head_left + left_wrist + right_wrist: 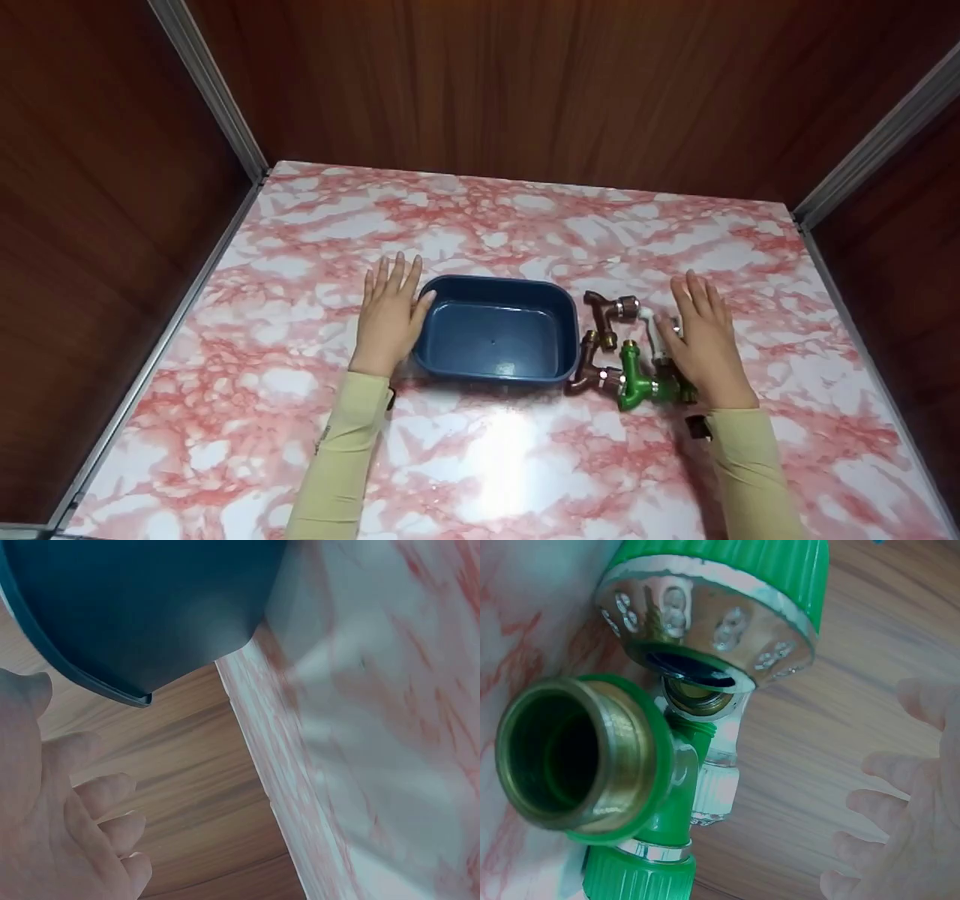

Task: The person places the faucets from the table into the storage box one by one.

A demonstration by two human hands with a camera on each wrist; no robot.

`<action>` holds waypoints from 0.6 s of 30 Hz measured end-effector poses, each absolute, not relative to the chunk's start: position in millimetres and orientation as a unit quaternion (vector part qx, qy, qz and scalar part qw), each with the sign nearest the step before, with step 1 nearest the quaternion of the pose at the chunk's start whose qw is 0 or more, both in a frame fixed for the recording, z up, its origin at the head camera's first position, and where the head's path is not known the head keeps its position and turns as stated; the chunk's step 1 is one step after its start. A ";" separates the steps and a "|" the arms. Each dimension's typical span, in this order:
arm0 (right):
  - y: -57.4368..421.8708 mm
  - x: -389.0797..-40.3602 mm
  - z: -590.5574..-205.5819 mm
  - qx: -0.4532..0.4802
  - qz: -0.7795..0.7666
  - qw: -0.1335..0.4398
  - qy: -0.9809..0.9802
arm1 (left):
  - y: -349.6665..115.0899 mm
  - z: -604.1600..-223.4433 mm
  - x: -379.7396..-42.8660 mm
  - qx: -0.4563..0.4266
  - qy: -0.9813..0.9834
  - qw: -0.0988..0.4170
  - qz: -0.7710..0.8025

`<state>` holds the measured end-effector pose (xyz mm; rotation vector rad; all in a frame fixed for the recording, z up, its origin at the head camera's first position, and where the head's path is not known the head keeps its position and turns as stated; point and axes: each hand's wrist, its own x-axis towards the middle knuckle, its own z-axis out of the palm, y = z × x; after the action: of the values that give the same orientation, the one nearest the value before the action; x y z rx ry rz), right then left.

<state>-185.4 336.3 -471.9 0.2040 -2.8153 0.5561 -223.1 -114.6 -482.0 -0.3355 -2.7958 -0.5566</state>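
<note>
A dark blue rectangular basin (491,341) stands on the table with nothing in it. My left hand (391,319) is at its left side, fingers straight, the thumb overlapping the rim in the head view. To the basin's right lies a group of taps: a brown tap (602,319), a second brown tap (589,367), a green tap (636,384) and a white tap (654,334). My right hand (705,341) is spread at the right of this group, partly covering it. In the right wrist view, green taps (667,810) show close up, apart from the straight fingers.
The table top (487,225) has a red and white marbled pattern. Dark wood panels (487,82) enclose it at the back and both sides, with metal strips (217,97) along the corners.
</note>
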 end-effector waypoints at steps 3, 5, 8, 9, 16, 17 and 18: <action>336.9 -185.5 -471.7 0.073 0.192 0.137 -0.969 | -113.8 -482.5 -222.6 -0.111 -0.964 0.138 -0.196; 337.5 -185.3 -471.3 0.077 0.194 0.139 -0.968 | -113.7 -483.1 -222.5 -0.110 -0.964 0.138 -0.200; 338.1 -184.9 -470.7 0.080 0.199 0.135 -0.967 | -113.1 -484.3 -222.4 -0.112 -0.963 0.138 -0.201; 338.2 -184.6 -470.7 0.080 0.199 0.133 -0.968 | -113.1 -484.6 -222.1 -0.114 -0.963 0.138 -0.203; 338.8 -183.4 -469.1 0.075 0.194 0.132 -0.969 | -112.2 -486.4 -222.0 -0.121 -0.962 0.141 -0.200; 339.0 -183.0 -468.7 0.074 0.195 0.132 -0.969 | -112.1 -486.6 -222.2 -0.122 -0.962 0.141 -0.200; 338.9 -182.8 -468.4 0.074 0.195 0.133 -0.969 | -112.0 -486.7 -222.4 -0.123 -0.962 0.141 -0.199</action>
<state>-182.8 338.9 -468.4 0.2143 -2.8108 0.5664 -222.4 -112.0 -486.7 -0.3548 -2.7766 -0.5755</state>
